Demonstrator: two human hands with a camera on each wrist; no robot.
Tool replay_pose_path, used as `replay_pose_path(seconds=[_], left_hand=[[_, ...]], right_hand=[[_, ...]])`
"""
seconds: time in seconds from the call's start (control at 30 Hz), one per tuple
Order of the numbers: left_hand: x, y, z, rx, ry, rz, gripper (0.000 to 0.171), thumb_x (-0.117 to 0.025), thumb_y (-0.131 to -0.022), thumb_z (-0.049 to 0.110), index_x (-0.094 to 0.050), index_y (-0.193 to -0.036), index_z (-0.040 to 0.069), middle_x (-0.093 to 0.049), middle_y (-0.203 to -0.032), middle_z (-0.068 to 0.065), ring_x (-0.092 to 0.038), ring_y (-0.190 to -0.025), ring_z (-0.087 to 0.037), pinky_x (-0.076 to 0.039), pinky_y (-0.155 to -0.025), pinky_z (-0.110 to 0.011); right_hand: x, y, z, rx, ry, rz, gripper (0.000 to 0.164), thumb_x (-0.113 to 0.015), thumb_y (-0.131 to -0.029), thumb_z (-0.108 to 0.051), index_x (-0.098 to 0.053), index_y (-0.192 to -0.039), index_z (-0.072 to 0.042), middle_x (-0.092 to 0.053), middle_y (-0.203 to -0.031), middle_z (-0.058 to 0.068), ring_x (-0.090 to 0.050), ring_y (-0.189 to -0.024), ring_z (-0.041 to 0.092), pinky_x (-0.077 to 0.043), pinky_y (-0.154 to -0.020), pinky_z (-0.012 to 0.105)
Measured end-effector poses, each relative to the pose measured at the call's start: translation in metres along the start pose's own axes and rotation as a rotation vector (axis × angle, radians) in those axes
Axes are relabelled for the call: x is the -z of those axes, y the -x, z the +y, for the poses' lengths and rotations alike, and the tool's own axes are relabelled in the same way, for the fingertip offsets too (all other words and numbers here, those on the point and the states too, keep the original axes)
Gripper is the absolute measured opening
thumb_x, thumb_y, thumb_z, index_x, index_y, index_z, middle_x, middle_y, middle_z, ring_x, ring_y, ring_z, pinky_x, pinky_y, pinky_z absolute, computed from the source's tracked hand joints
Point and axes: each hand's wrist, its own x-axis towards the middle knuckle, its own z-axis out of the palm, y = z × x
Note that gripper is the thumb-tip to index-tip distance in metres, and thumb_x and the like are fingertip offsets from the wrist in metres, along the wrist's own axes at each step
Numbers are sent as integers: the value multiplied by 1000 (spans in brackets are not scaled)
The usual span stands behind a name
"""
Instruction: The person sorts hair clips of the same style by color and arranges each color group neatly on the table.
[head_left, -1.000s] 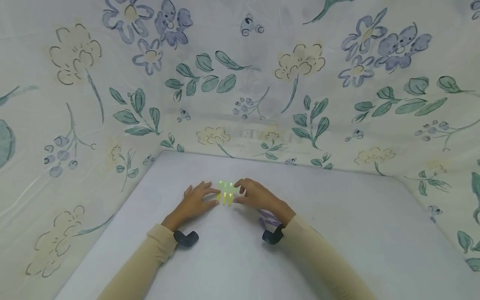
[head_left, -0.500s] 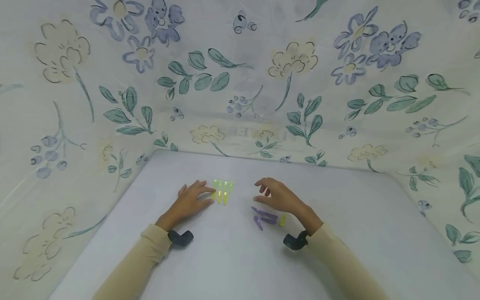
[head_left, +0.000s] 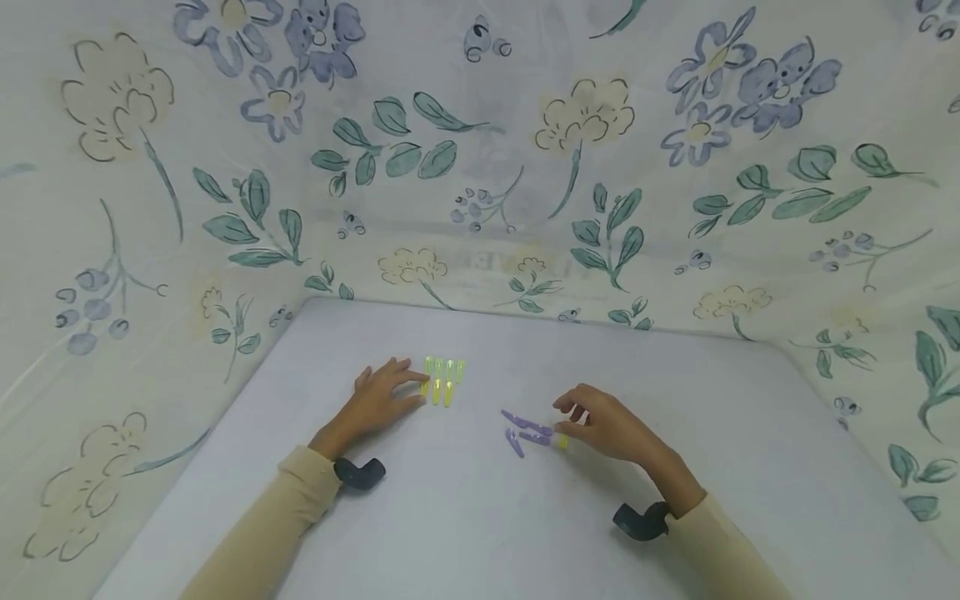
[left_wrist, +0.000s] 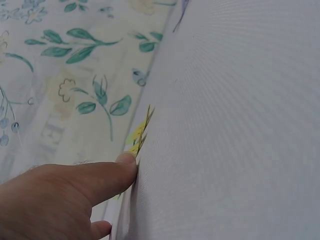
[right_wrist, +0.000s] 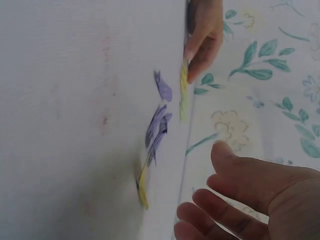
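Note:
In the head view, a row of several light-green hair clips [head_left: 450,368] lies behind a row of yellow hair clips [head_left: 437,392]. My left hand [head_left: 381,403] rests at their left end, its index fingertip touching or just over the leftmost yellow clip. In the left wrist view, the thumb [left_wrist: 112,177] reaches the yellow clips' edge. My right hand [head_left: 611,423] hovers with loosely bent fingers and nothing held, just right of a lone yellow hair clip [head_left: 563,443]. Right beside that clip lie three purple hair clips [head_left: 514,442]. The right wrist view shows a gap between hand and clips.
A white tabletop [head_left: 465,517] carries all the clips. Floral sheeting [head_left: 510,192] rises behind the table and at both sides. A dark band with a curved piece sits on each wrist.
My right hand has left the green and yellow rows, moving right and nearer to the lone yellow clip. A light-green clip now stands at the back row's right end. The left hand stays put.

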Motion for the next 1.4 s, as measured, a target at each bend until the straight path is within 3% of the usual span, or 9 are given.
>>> replay_pose_path(seconds=[0.33,0.73,1.07,1.4], left_hand=[[0,-1,4,14,-2,4,38,-69,-93,35,-67,-128,21,-42,-155,-18,-26,-149,-43,-6,-117,-69],[-5,1,1,2,6,21,37,-69,-93,34,-67,-127,21,-44,-154,-19,-27,-148,-43,-7,-116,-70],[-2,-3,1,-2,0,12,38,-69,-94,35,-66,-128,20,-43,-154,-19,-27,-149,-44,-7,-116,-70],[-2,0,1,-2,28,19,37,-68,-94,34,-67,-127,19,-44,-153,-20,-28,-148,-45,-8,-116,-70]], right_hand=[[-10,15,18,117,33,-49,24,-67,-92,-2,-69,-115,-9,-69,-113,2,-66,-103,19,-56,-86,30],[-15,16,20,114,167,-22,17,-73,-87,-3,-77,-100,-14,-69,-97,-4,-65,-94,13,-56,-84,32],[-16,17,18,14,179,-1,14,-72,-89,-4,-74,-100,-12,-64,-89,-7,-58,-82,4,-55,-77,24],[-15,15,17,-121,104,5,10,-71,-90,-8,-74,-99,-13,-67,-88,-6,-57,-79,7,-53,-73,26]])
